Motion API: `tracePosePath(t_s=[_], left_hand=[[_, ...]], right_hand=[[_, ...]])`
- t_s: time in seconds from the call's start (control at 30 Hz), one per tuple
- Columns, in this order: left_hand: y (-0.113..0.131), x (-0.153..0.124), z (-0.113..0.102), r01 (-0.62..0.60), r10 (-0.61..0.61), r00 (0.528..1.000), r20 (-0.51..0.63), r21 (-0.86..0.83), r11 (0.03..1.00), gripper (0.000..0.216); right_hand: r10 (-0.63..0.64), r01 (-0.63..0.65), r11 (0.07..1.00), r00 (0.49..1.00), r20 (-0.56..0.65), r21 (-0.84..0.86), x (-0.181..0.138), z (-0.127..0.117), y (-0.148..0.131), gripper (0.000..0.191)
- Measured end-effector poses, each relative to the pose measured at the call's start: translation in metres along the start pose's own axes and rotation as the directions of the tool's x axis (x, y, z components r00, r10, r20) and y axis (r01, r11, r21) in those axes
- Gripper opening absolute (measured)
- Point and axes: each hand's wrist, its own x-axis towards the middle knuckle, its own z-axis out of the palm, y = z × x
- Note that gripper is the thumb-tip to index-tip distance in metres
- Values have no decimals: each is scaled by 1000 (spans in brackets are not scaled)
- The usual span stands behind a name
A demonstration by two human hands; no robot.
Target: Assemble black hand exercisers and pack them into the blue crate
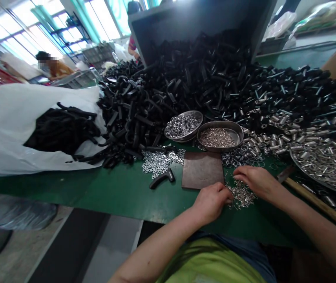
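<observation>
My left hand (212,201) rests at the left edge of a pile of tiny metal pins (243,195) on the green table, its fingers curled together. Above the same pile, my right hand (256,181) has thumb and fingertips pinched. Whatever either hand holds is too small or hidden. A flat brown metal plate (202,169) lies just beyond my left hand. To the plate's left are a single black lever handle (161,179) and a spread of small washers (156,163). Thin metal rings (238,156) lie beyond my right hand.
Two metal bowls, one of shiny rings (182,125) and one of small copper-coloured parts (216,136), stand behind the plate. Black handles (138,114) heap up behind. At right are springs (280,143), a tray of pins (329,165) and a wooden-handled hammer (318,200). Another person (57,68) sits far left.
</observation>
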Motion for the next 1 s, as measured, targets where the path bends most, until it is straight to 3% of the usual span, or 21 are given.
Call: tracePosePath(t_s=[0.17, 0.27, 0.43, 0.53, 0.73, 0.87, 1.0], left_hand=[[-4, 5, -15, 124, -193, 971, -140, -396, 910, 7], [-14, 8, -28, 175, -272, 947, -169, -439, 881, 6], [-39, 5, -47, 229, -350, 910, -224, -433, 872, 8], [-53, 2, -58, 252, -370, 888, -273, -386, 888, 12], [-92, 1, -84, 356, -351, 836, -423, -70, 932, 16], [-108, 1, -93, 439, -358, 797, -487, 59, 897, 18], [-89, 0, -87, 377, -308, 810, -499, 41, 926, 16]], right_hand=[[121, -124, 991, 991, 59, 51, -1, -8, -1, 5], [156, -159, 986, 986, 63, 51, -3, -15, -4, 6], [103, -105, 994, 992, 75, 20, -7, -14, -3, 7], [37, -38, 999, 998, 44, 21, -9, -9, 0, 9], [-15, 17, 998, 1000, -19, 62, -8, -7, -2, 11], [136, -133, 972, 991, -3, 192, -8, -8, -5, 15], [291, -298, 866, 953, 80, 402, -8, -7, -3, 18]])
